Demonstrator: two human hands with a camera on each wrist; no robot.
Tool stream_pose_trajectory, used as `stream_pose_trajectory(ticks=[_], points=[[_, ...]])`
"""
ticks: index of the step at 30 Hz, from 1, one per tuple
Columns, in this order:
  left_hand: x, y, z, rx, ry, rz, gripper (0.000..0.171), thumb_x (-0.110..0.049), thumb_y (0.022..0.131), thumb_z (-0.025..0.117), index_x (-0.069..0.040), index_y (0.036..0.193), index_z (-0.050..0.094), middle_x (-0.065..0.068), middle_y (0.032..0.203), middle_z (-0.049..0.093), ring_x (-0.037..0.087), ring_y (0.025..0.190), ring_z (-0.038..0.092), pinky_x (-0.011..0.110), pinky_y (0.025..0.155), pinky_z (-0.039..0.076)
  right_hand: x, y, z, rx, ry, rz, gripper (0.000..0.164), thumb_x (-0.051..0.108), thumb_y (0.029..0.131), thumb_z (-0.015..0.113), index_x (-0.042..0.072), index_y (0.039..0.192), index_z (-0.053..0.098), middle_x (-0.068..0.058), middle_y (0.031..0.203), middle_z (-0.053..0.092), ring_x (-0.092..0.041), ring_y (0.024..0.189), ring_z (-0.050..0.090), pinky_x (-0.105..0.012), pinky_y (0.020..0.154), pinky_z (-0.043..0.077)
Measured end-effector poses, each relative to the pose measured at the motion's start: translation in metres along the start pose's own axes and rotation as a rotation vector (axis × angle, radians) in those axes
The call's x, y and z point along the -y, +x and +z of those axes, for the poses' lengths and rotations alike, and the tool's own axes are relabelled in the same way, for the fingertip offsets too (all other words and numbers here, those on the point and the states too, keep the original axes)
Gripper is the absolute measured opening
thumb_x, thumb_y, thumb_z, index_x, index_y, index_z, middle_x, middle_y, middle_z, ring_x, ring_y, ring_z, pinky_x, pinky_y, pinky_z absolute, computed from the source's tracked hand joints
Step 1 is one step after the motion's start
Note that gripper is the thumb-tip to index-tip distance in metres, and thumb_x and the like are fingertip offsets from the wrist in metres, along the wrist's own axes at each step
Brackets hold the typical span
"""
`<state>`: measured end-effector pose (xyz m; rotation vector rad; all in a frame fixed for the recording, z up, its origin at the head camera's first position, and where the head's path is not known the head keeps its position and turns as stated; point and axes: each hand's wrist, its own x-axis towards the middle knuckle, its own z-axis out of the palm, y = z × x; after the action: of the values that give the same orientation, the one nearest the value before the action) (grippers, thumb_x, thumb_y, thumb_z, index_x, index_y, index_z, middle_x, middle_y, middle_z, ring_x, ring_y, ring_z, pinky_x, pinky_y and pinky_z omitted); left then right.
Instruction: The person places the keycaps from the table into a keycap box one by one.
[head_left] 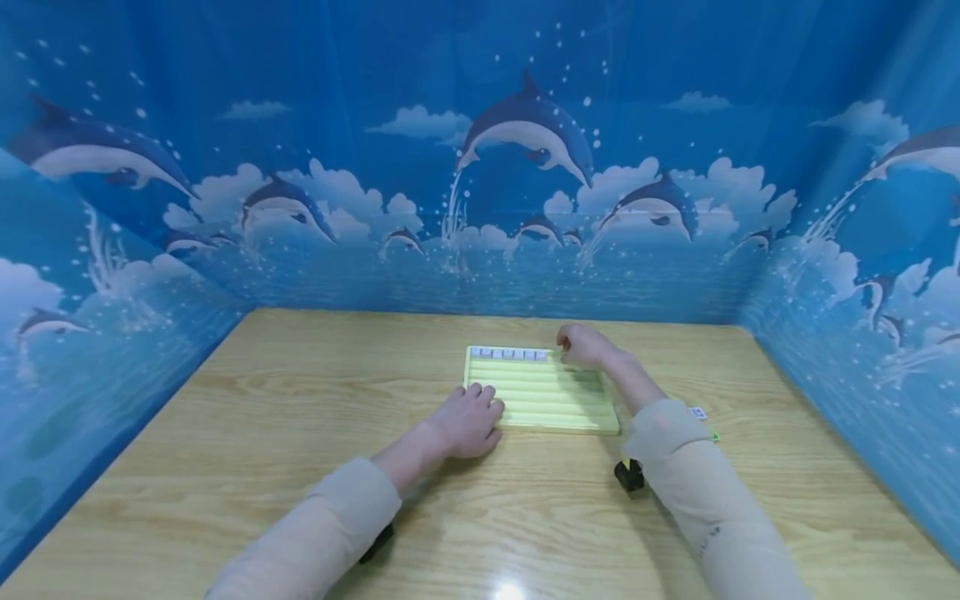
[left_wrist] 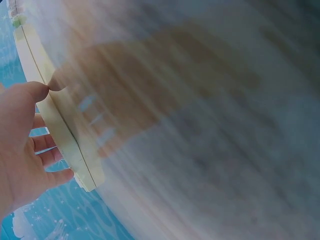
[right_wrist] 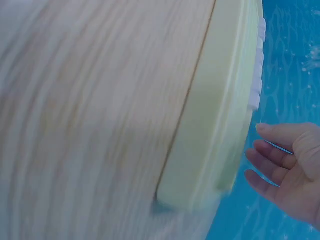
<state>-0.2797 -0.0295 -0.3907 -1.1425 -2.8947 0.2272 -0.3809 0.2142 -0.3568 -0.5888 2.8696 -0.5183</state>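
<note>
Early stage IMO: approx. 7 tiles [head_left: 508,354] sit in far row of green board [head_left: 551,406], far-mid surface [head_left: 300,392], nearer rows bare; L hand [head_left: 467,421] has fingers spread at near-left corner, R hand's [head_left: 587,346] apart, seemingly w/o tile.

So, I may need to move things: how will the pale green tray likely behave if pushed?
The pale green tray is probably stiff: its edges look straight and thick. It likely won't tip, lying flat and wide on the table. The small tiles lined up along its far edge might shift if jolted.
</note>
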Motion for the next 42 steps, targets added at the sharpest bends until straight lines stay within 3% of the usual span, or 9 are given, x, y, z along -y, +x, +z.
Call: stream_pose_trajectory(ticks=[7,18,29,32,37,42], points=[[0.0,0.001,0.0,0.005,-0.002,0.0,0.038,-0.036,0.095,0.046,-0.008,0.119,0.053,0.009,0.112,0.049,0.024,0.105,0.046,0.042,0.094,0.04,-0.016,-0.02,-0.012,-0.044,-0.016,-0.004,0.03,0.005,0.089,0.056,-0.011,0.115,0.054,-0.021,0.106,0.059,-0.035,0.1,0.055,-0.044,0.085,0.047],[0.003,0.002,-0.002,0.005,-0.007,-0.006,0.037,-0.035,0.095,0.046,-0.008,0.118,0.053,0.008,0.11,0.049,0.023,0.102,0.045,0.042,0.092,0.04,-0.036,-0.061,-0.03,-0.058,-0.022,-0.029,0.014,0.005,0.09,0.054,-0.005,0.095,0.062,-0.01,0.083,0.06,-0.022,0.075,0.054,-0.042,0.072,0.048],[0.001,-0.004,0.002,0.013,-0.054,-0.029,0.039,-0.035,0.094,0.047,-0.007,0.12,0.053,0.01,0.113,0.05,0.025,0.106,0.046,0.044,0.096,0.038,-0.063,-0.085,-0.03,-0.034,-0.046,-0.034,0.016,0.005,0.084,0.062,-0.008,0.094,0.062,-0.011,0.085,0.062,-0.027,0.081,0.058,-0.043,0.073,0.049],[0.002,-0.005,0.002,0.005,-0.057,-0.026,0.038,-0.035,0.094,0.048,-0.006,0.119,0.053,0.01,0.112,0.049,0.025,0.104,0.046,0.044,0.095,0.039,-0.069,-0.093,-0.033,0.021,-0.067,0.0,0.019,0.007,0.084,0.063,-0.008,0.095,0.061,-0.013,0.086,0.061,-0.029,0.082,0.057,-0.044,0.073,0.048],[0.004,-0.005,0.002,-0.002,-0.045,-0.025,0.039,-0.035,0.094,0.048,-0.006,0.119,0.053,0.01,0.111,0.049,0.025,0.103,0.046,0.043,0.094,0.04,-0.075,-0.104,-0.039,0.141,-0.1,0.125,0.022,0.013,0.081,0.065,-0.006,0.092,0.059,-0.012,0.087,0.058,-0.026,0.078,0.055,-0.04,0.068,0.048],[0.007,-0.005,0.001,0.0,-0.039,-0.038,0.04,-0.035,0.094,0.048,-0.006,0.121,0.053,0.011,0.114,0.049,0.026,0.105,0.046,0.045,0.095,0.039,-0.076,-0.108,-0.04,0.186,-0.093,0.227,0.014,0.011,0.081,0.064,0.0,0.081,0.057,-0.007,0.076,0.054,-0.018,0.066,0.05,-0.032,0.057,0.045]])
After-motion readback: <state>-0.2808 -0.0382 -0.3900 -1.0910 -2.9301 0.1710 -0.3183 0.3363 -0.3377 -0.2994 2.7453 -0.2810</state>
